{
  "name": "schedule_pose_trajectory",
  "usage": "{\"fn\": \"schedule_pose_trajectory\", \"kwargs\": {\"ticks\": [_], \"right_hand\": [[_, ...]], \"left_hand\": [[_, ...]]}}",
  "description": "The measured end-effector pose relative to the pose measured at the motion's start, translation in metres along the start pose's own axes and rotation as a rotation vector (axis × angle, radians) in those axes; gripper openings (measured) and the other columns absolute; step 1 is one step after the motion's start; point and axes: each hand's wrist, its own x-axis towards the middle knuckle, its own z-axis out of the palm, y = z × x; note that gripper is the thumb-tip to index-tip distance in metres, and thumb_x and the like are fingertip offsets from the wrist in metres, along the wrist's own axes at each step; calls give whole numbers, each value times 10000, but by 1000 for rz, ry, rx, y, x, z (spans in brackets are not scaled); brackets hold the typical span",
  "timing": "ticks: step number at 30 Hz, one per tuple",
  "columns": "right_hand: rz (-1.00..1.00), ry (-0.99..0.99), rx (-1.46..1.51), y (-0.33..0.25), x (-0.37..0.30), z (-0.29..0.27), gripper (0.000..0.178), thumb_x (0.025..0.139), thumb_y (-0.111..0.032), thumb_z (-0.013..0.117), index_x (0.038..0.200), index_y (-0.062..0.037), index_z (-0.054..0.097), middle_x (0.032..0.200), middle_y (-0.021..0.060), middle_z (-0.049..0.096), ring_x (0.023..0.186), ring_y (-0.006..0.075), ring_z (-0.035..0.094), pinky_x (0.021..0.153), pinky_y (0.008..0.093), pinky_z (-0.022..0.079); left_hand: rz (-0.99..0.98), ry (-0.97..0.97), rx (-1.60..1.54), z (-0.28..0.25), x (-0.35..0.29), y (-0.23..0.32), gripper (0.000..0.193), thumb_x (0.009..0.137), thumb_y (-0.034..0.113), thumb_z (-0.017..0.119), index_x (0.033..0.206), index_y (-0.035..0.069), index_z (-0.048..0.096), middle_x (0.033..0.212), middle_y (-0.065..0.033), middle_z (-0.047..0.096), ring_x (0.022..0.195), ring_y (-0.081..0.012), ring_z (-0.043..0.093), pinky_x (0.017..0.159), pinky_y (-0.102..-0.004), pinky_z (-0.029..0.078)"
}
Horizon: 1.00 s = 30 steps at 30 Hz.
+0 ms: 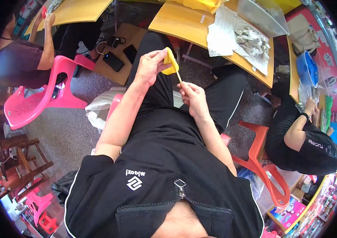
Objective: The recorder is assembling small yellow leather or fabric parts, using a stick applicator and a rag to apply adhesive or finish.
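Above my lap, my left hand (149,68) pinches a flat, bright yellow piece (171,68) with a rounded upper end. It looks thin and soft like cloth or felt, but its kind is unclear. A thin, pale yellow strip or stick (179,76) runs down from it. My right hand (193,97) grips the lower end of that strip between thumb and fingers. Both hands are raised off the table, in front of its near edge.
A yellow table (176,22) ahead carries white cloth (221,37), a pile of greyish pieces (252,41) and a clear bin (261,18). Pink chair (41,99) and orange chair (258,162) flank me. People work left and right. Phones (113,61) lie on a low board.
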Motion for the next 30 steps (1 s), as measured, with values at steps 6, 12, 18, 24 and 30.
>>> {"fn": "schedule_pose_trajectory", "kwargs": {"ticks": [6, 12, 18, 24, 30], "right_hand": [[95, -65, 110, 2, -1, 0, 204, 906, -218, 573, 889, -24, 634, 628, -48, 508, 442, 5, 319, 398, 166, 213], [22, -12, -19, -2, -4, 1, 203, 902, -216, 581, 873, -25, 643, 628, -50, 507, 449, 2, 335, 400, 163, 226], [32, -17, 128, 6, -1, 4, 196, 903, -219, 579, 882, -32, 637, 623, -57, 497, 443, 2, 316, 395, 160, 217], [110, -63, 213, 3, 0, 2, 191, 902, -217, 580, 895, -31, 627, 625, -51, 499, 436, 6, 293, 391, 165, 202], [-120, 94, -153, 2, 1, 2, 187, 891, -203, 592, 874, -34, 672, 616, -54, 527, 497, 6, 403, 444, 160, 293]], "left_hand": [[0, 26, 4, 1, -3, 1, 176, 879, 177, 612, 951, 21, 649, 904, -61, 660, 797, -150, 652, 711, -300, 562], [-15, 11, -13, -4, 1, -1, 203, 914, 181, 549, 996, 12, 626, 920, -94, 657, 853, -211, 659, 733, -306, 566], [16, 16, -140, 1, -1, -7, 170, 896, 156, 581, 974, 16, 635, 900, -84, 665, 814, -178, 663, 719, -314, 567], [33, -18, -164, 5, -2, -5, 175, 887, 154, 598, 973, 8, 637, 904, -89, 664, 804, -170, 662, 716, -306, 569], [48, 24, 219, -1, -2, 4, 166, 847, 136, 651, 947, 4, 656, 874, -53, 659, 761, -125, 641, 684, -268, 563]]}}
